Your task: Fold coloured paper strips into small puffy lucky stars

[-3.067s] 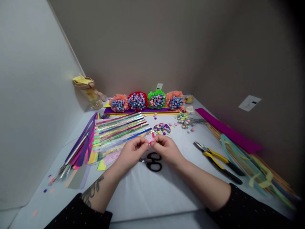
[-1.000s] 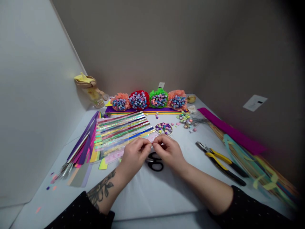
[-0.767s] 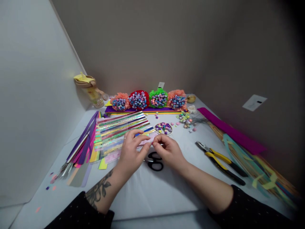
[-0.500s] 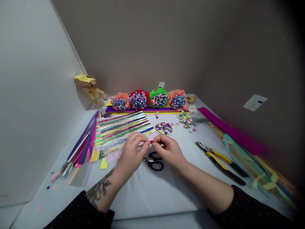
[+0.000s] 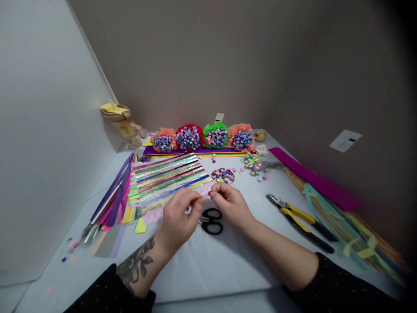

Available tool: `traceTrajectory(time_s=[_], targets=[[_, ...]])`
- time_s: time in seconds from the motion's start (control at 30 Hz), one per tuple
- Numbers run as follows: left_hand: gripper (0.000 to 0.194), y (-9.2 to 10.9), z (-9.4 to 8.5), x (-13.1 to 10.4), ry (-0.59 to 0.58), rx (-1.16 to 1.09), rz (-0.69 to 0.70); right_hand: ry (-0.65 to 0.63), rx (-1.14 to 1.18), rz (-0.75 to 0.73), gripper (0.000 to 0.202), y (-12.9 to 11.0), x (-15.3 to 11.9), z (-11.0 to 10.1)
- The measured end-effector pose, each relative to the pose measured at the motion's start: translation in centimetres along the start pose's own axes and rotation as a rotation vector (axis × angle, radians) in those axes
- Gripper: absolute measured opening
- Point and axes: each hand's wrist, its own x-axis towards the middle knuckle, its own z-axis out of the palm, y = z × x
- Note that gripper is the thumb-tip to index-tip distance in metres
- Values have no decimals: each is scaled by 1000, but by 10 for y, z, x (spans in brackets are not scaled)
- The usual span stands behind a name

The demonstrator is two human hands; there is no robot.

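My right hand (image 5: 232, 205) pinches a tiny red piece (image 5: 210, 193) between thumb and forefinger. To its left, my left hand (image 5: 182, 213) has thumb and fingertips pressed together; what they hold, if anything, is too small to make out. A narrow gap separates the two hands, above the table. Black-handled scissors (image 5: 211, 228) lie just beneath them, the blades partly hidden by my left hand. Beyond my right hand sits a round dish of small colourful stars (image 5: 223, 175). Shiny patterned strips (image 5: 169, 176) are spread out beyond my left hand.
Four star-filled paper flowers (image 5: 189, 137) stand along the back. Yellow-and-black pliers (image 5: 301, 221) lie at the right, near a magenta sheet (image 5: 316, 180) and pale ribbons (image 5: 335, 230). Purple and pink strips (image 5: 114, 200) fan out at the left. A jar (image 5: 132, 138) stands back left.
My left hand has drawn slightly away from my right, opening a gap between the fingertips. The red piece stays at my right fingertips. The view has shifted slightly.
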Motion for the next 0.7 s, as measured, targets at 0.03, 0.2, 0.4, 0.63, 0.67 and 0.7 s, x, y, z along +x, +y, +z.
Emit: traceTrajectory(time_s=[0.03,0.2,0.4,0.63,0.67,0.7], targets=[[9,1,1,-2,-87,-20,19,-2,47,29,16,0,1,-1],[11,0,20,-5,-374,-201,-331,-26,401,211,22,-1,2,0],[32,2,37,-3,49,-912,-827,0,445,233,24,-3,-2,6],[30,8,39,-4,119,-962,-936,11,286,139,20,-5,-7,8],[29,7,39,-4,126,-942,-938,11,265,139,19,-5,-8,8],[27,7,39,-3,128,-918,-944,16,239,143,19,-4,-8,8]])
